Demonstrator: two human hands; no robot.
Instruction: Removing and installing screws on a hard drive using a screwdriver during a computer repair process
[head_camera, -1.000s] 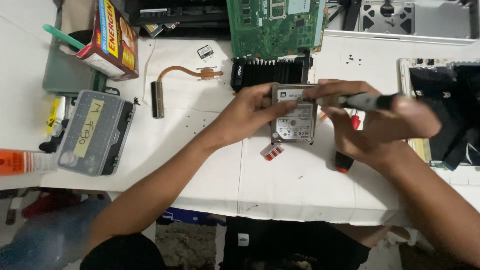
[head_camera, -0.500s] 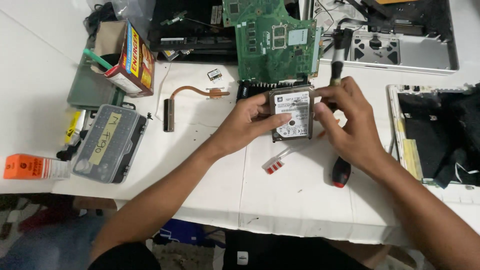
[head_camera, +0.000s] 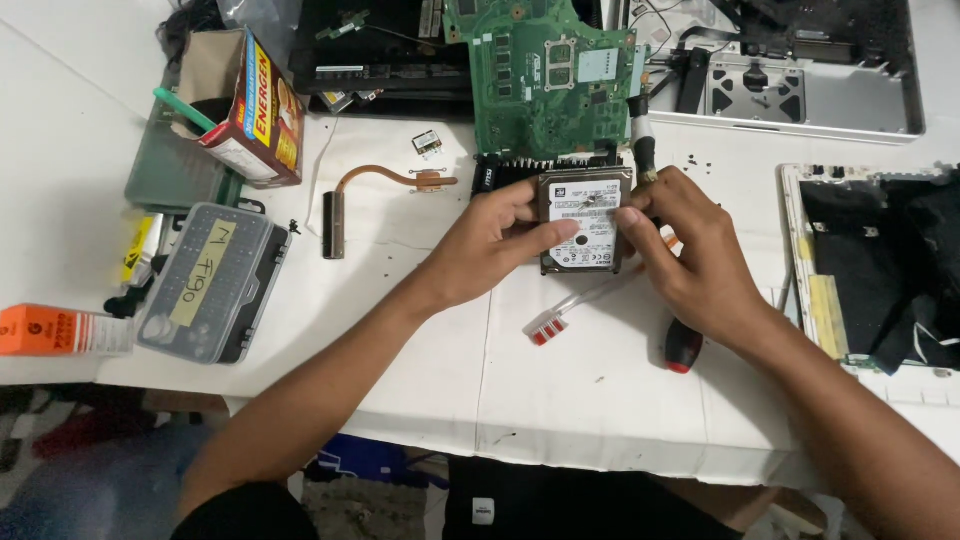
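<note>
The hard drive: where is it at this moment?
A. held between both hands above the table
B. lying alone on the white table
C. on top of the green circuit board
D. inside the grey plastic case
A: the left hand and the right hand grip the hard drive from both sides, in front of the green circuit board.
</note>
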